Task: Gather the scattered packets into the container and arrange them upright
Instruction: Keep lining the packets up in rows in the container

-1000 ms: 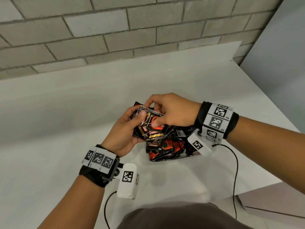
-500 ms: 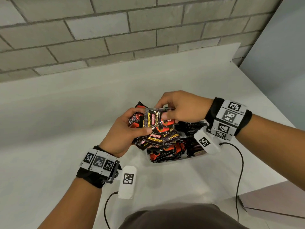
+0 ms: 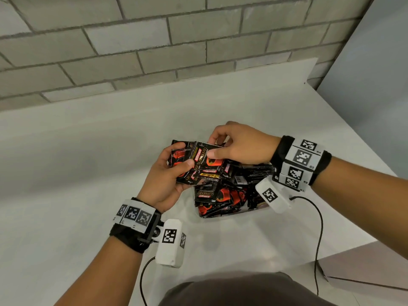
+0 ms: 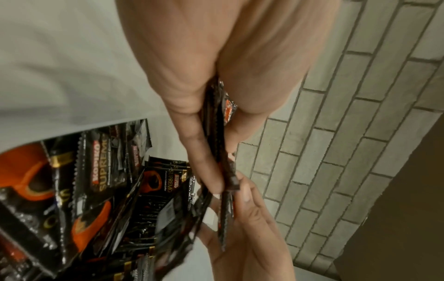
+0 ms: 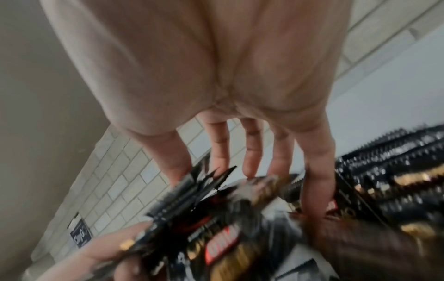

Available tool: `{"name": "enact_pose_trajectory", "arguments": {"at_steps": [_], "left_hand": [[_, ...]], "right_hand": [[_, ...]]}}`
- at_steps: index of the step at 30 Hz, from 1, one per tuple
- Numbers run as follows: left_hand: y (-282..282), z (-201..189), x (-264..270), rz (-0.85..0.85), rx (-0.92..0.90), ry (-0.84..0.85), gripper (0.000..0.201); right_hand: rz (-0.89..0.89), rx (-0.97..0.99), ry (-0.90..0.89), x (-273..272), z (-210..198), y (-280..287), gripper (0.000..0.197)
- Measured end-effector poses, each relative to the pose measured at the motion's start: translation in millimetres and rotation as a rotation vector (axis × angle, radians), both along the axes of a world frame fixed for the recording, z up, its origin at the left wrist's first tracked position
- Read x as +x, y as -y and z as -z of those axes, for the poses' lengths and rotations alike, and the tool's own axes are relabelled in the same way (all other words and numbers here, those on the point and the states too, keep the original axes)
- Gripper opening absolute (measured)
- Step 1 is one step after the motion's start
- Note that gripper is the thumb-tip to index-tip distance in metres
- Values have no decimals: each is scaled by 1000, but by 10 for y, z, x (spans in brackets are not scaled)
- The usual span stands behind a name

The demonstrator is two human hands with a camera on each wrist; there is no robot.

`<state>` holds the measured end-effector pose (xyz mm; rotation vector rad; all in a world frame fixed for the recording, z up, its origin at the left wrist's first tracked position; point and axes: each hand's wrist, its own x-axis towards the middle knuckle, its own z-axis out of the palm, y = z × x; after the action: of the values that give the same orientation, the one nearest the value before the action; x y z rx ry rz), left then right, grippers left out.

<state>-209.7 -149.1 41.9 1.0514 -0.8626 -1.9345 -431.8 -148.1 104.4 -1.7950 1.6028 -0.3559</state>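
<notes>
Above the container's [image 3: 260, 209] far-left edge, the left hand [image 3: 167, 180] clamps a fanned stack of packets [image 3: 198, 164] while the right hand [image 3: 238, 146] pinches the top packet's far end, its long axis running far-left to near-right, toward the container.

Table surface [image 3: 72, 173] left of and behind the hands lies open to the brick wall [image 3: 132, 51], which bounds the far side. The container [image 3: 254, 212] is crowded with packets [image 3: 218, 195], little gap between them. Left hand [image 3: 164, 180] and right hand [image 3: 240, 146] obstruct access from above. Cables [image 3: 319, 228] trail along the near edge.
</notes>
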Motion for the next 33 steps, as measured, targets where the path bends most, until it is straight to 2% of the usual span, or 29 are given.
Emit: {"name": "enact_pose_trajectory", "arguments": {"at_steps": [3,6,10,14,16,19,21,23,26,27,30,33], "left_hand": [[3,9,4,3,-38,46,50],[3,-6,4,1,-48,82,50],[-2,-26,-4,33,-23,68,47],[-19,-41,8,33,-68,61,59],[-2,-41,50,10,-85,74,57],[48,-21,163,-39,-77,94,54],[81,-2,244,-53,-68,108,54],[105,17,308,-61,-63,114,55],[124,21,372,-79,-66,108,58],[128,15,387,-85,-68,102,60],[140,-3,426,-94,-73,83,64],[148,-1,467,-101,-77,83,62]], "right_hand": [[18,46,54,32,71,-20,30],[57,9,101,86,151,-18,30],[94,0,229,158,168,-1,29],[67,-18,235,174,89,12,26],[94,-53,238,103,30,24,20],[106,-157,86,-65,-14,-5,7],[13,-79,-66,-135,24,-84,8],[-132,13,-271,-129,103,-184,16],[-309,36,-607,-48,235,-301,40],[-337,37,-663,-21,265,-313,41],[-350,16,-586,6,267,-307,21],[-292,-28,-518,-7,213,-288,29]]}}
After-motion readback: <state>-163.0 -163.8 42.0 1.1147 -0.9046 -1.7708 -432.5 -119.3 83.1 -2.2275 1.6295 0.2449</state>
